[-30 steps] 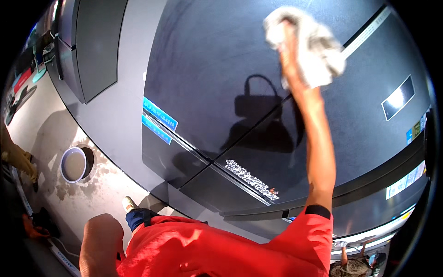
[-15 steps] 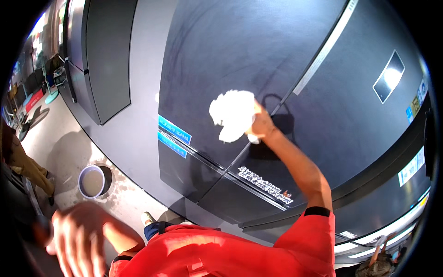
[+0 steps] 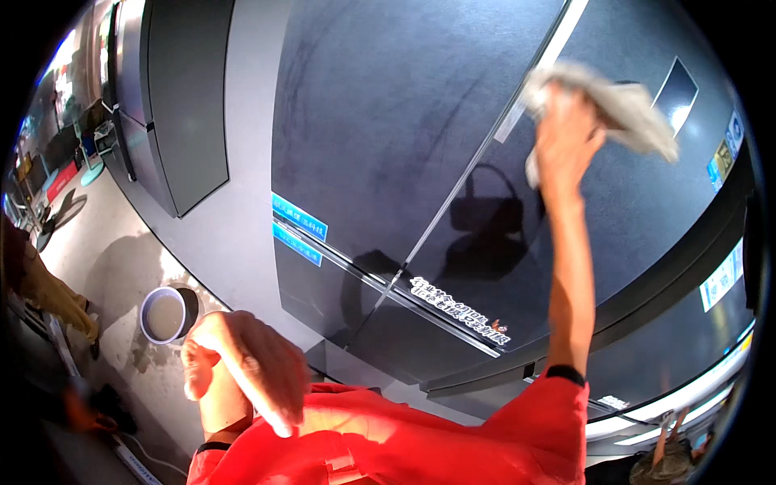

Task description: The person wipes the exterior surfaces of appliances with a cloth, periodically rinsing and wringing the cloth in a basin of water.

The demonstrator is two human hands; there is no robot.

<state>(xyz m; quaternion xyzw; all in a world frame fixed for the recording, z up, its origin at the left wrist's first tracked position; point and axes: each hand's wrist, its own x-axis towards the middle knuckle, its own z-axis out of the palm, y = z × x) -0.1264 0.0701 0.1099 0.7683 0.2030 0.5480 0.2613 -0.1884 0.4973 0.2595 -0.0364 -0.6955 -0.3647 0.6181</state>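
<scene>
Cloth of crumpled grey-white fabric lies under the right hand, over the flat dark-grey refrigerator door; blur hides the grip. The left hand hangs loosely bent, apparently empty. Wiping seems in hand; the next stroke calls for even pressure.

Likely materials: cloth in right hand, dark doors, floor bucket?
Cloth: soft, matte textile, from its limp folds; motion blur hides the weave. Dark doors: coated metal or glass, satin finish, given the smooth faces and diffuse sheen; can't tell which. Bucket: probably smooth plastic, judging by its even lavender rim.
</scene>
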